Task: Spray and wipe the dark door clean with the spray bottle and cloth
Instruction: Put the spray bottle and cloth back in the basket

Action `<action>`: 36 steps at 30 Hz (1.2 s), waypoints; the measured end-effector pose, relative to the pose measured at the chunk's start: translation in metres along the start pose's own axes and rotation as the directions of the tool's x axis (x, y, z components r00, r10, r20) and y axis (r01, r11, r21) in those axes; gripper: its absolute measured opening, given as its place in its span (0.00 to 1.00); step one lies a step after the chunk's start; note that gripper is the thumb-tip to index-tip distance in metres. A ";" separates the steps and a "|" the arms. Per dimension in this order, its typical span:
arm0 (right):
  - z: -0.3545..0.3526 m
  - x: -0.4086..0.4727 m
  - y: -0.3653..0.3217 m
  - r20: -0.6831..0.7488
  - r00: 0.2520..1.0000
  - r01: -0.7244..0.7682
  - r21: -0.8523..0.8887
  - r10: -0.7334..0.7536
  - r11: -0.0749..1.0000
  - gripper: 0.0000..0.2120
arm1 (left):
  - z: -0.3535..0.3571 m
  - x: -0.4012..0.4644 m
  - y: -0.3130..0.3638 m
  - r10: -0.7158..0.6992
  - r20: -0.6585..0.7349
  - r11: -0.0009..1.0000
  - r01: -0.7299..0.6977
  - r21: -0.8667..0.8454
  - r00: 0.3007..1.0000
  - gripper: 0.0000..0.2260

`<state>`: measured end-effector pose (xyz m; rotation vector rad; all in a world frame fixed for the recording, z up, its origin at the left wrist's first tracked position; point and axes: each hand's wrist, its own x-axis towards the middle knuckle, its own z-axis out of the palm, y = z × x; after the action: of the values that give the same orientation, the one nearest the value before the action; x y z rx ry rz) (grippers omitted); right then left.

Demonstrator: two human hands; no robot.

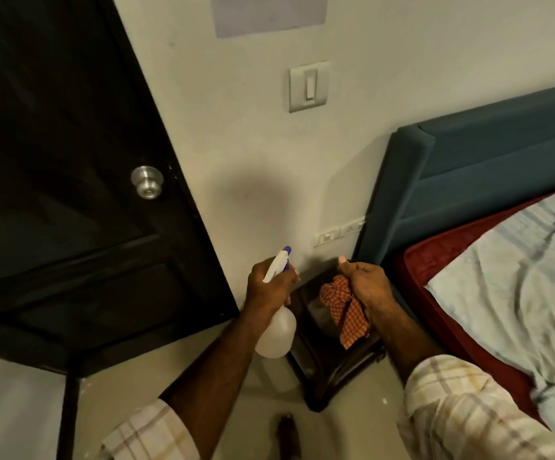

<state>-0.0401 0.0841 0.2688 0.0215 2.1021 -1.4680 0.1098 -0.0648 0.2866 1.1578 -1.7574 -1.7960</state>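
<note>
head view: left hand (pixel 266 287) grips the neck of a white spray bottle (pixel 277 330), fingers curled round it, nozzle aimed up at the wall. right hand (pixel 365 287) clutches an orange checked cloth (pixel 344 310) that hangs below its fist. door (pixel 54 161) stands up and left of the left hand, its knob (pixel 147 186) well apart. bed (pixel 508 260) lies right of the right hand.
</note>
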 end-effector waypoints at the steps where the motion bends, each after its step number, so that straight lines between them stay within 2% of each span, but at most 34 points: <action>1: -0.004 0.009 0.003 -0.004 1.000 -0.019 -0.003 0.019 1.000 0.18 | 0.009 0.007 -0.005 0.000 0.008 1.000 0.000 0.002 1.000 0.03; 5: -0.019 0.053 0.006 -0.047 0.996 -0.078 0.008 0.078 0.997 0.17 | 0.050 0.051 -0.029 -0.013 0.041 1.000 0.013 0.018 0.999 0.17; 11: -0.034 0.134 0.031 -0.150 0.979 -0.138 0.019 0.139 0.990 0.16 | 0.108 0.108 -0.068 0.101 0.107 0.993 -0.106 0.048 0.989 0.12; 16: -0.035 0.195 0.067 -0.277 0.939 -0.190 0.072 0.202 0.979 0.14 | 0.144 0.135 -0.122 0.128 0.107 0.971 -0.146 0.191 0.986 0.19; 19: -0.029 0.227 0.089 -0.228 0.947 -0.221 0.046 0.226 0.974 0.13 | 0.162 0.144 -0.158 0.162 0.101 0.954 -0.182 0.240 0.982 0.24; 25: -0.018 0.278 0.133 -0.197 0.954 -0.233 -0.027 0.224 0.972 0.14 | 0.194 0.160 -0.226 0.115 0.061 0.930 -0.129 0.344 0.991 0.32; 27: -0.018 0.286 0.138 -0.198 0.959 -0.218 -0.063 0.202 0.974 0.15 | 0.198 0.158 -0.236 0.108 0.032 0.916 -0.112 0.385 0.994 0.33; 31: -0.020 0.295 0.143 -0.156 0.967 -0.214 -0.080 0.200 0.974 0.15 | 0.204 0.152 -0.243 -0.004 0.010 0.882 -0.001 0.471 1.000 0.35; 36: -0.023 0.286 0.132 -0.087 0.976 -0.206 -0.067 0.201 0.976 0.15 | 0.200 0.141 -0.227 -0.032 0.028 0.829 0.011 0.559 0.999 0.31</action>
<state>-0.2470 0.0713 0.0302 0.2633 2.1460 -1.2851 -0.0629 -0.0077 0.0061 1.3576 -2.3952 -1.3393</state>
